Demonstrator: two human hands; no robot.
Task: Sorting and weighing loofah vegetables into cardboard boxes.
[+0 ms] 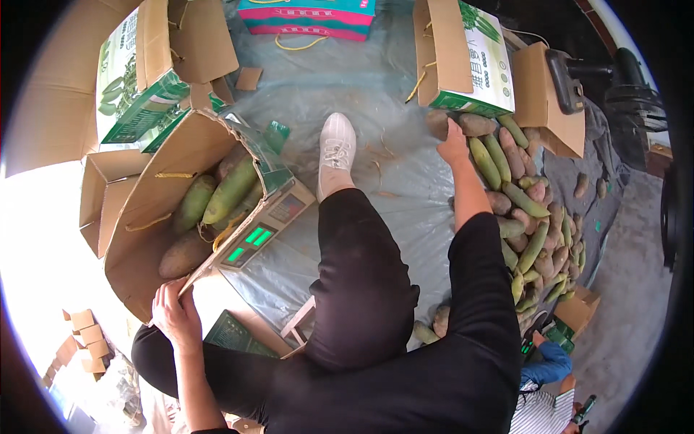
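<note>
My left hand [176, 315] pinches the near rim of an open cardboard box [155, 210], thumb and fingers on either side of the board. Inside this tilted box lie long green gourd-like vegetables [233, 189] and a brown earthy tuber [186, 254]. The box rests against a scale [264, 230] with a lit green display. Out to the right, my right hand [454, 145] is closed at the end of a brown tuber [437, 124] on the edge of a pile. Its fingers partly cover that tuber, and their undersides are hidden.
A large pile of green and brown vegetables [531, 217] spreads along the right. Printed cartons [450, 61] stand at the far side, with a pink and blue box [307, 16] between them. A fan [629, 94] stands far right. Another person [546, 390] works at the lower right.
</note>
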